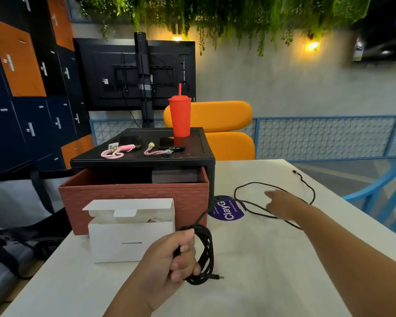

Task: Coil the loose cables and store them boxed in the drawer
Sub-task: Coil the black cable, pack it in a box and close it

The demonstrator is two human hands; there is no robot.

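My left hand (172,255) is closed around several coiled loops of a black cable (206,255), whose plug end pokes out near the table. The rest of that cable runs up past the drawer and lies in loose loops (311,193) on the white table. My right hand (281,202) is stretched out over those loops, blurred, with a finger pointing left; whether it grips the cable I cannot tell. A white cardboard box (130,239) stands open in front of the reddish-brown drawer (135,197), which is pulled out of a black stand (142,156).
On the stand sit a red tumbler with straw (180,117), two pink lanyards (114,152) and dark small devices. A purple round sticker (229,209) lies on the table. An orange chair (226,133) is behind; a blue chair (380,195) is at right; a dark bag (16,243) is at left.
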